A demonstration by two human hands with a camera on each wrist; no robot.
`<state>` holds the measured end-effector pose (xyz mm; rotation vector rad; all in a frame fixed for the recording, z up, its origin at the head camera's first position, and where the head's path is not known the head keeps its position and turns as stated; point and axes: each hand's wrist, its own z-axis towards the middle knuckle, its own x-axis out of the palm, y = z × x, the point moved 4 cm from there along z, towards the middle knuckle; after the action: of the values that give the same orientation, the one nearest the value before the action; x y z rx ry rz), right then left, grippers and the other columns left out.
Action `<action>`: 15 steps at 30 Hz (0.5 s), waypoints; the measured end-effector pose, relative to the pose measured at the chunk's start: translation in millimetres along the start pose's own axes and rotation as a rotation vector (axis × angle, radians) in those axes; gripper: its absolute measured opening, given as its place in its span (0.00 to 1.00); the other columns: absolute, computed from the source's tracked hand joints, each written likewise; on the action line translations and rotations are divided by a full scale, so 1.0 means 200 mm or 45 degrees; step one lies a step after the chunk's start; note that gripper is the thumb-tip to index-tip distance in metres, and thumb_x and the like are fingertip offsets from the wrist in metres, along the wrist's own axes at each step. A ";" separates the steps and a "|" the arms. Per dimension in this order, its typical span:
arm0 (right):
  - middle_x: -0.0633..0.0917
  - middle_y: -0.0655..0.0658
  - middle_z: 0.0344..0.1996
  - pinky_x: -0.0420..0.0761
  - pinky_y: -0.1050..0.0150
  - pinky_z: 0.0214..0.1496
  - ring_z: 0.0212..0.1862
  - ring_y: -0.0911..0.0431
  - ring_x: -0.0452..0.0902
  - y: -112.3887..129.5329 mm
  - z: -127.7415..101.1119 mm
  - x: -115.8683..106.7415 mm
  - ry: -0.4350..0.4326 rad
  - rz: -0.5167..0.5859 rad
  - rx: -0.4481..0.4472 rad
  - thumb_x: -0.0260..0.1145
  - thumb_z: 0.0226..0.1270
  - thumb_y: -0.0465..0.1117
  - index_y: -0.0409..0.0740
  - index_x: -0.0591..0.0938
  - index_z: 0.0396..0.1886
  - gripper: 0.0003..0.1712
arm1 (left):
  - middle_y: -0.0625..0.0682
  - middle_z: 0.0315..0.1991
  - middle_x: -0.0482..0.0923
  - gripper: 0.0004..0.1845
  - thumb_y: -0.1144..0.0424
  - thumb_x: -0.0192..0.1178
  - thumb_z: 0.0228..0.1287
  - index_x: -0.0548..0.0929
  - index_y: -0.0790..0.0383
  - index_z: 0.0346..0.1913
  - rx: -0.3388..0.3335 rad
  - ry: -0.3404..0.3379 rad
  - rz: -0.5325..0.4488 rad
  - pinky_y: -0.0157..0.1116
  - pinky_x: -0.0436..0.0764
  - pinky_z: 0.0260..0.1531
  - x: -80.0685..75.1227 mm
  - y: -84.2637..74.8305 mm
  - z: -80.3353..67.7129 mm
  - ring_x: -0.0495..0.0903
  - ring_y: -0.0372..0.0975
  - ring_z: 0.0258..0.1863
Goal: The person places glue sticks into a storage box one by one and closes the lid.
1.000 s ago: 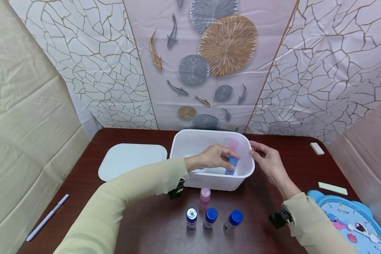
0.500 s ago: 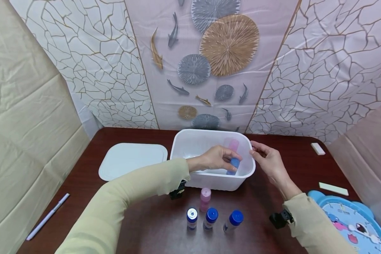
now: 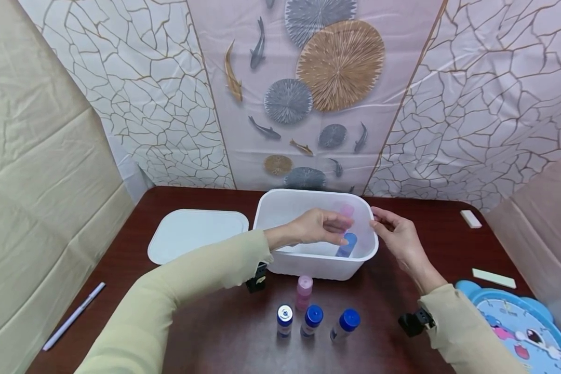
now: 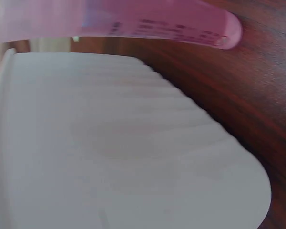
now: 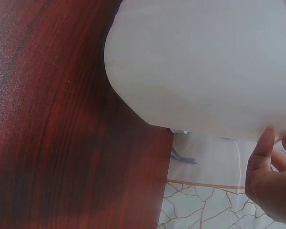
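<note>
- Left hand (image 3: pixel 320 227) hangs in the white tub (image 3: pixel 308 266), thumb and fingers parted, apparently gripping nothing; contact, can't tell!
- There's the blue-topped bottle (image 3: pixel 348 244), right end, near the pink bottle (image 3: pixel 347 210).
- Right hand (image 3: pixel 399 236) pinches the rim: steady there, and best lift the fingers clear without nudging either.

The right hand (image 5: pixel 274 186) grips 1 white tub (image 5: pixel 200 62) that stands on a reddish-brown, wood-grained table (image 5: pixel 62 119).
</note>
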<state>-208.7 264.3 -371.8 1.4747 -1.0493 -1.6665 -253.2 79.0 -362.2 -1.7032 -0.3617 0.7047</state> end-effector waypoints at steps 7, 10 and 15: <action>0.75 0.34 0.53 0.77 0.80 0.39 0.40 0.68 0.70 0.00 0.00 0.01 0.010 0.000 0.011 0.57 0.71 0.41 0.37 0.69 0.66 0.26 | 0.64 0.54 0.78 0.19 0.73 0.61 0.60 0.76 0.71 0.56 0.136 -0.013 -0.107 0.33 0.80 0.48 -0.10 -0.12 -0.19 0.80 0.43 0.51; 0.75 0.35 0.52 0.76 0.81 0.39 0.41 0.68 0.69 0.00 0.00 0.01 -0.001 0.008 0.017 0.57 0.71 0.40 0.37 0.69 0.66 0.26 | 0.63 0.47 0.81 0.15 0.74 0.62 0.59 0.78 0.73 0.50 0.188 -0.009 -0.101 0.34 0.81 0.46 -0.12 -0.14 -0.31 0.82 0.35 0.42; 0.75 0.36 0.52 0.77 0.80 0.41 0.42 0.65 0.69 0.00 0.00 0.01 -0.002 -0.003 0.029 0.56 0.71 0.41 0.38 0.69 0.66 0.26 | 0.63 0.40 0.83 0.13 0.75 0.63 0.57 0.79 0.76 0.45 0.226 0.105 -0.090 0.32 0.82 0.40 -0.12 -0.10 -0.50 0.82 0.35 0.37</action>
<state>-208.8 262.8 -371.7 1.4898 -1.0711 -1.6622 -206.7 -6.6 -325.7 -1.5390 -0.2916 0.5947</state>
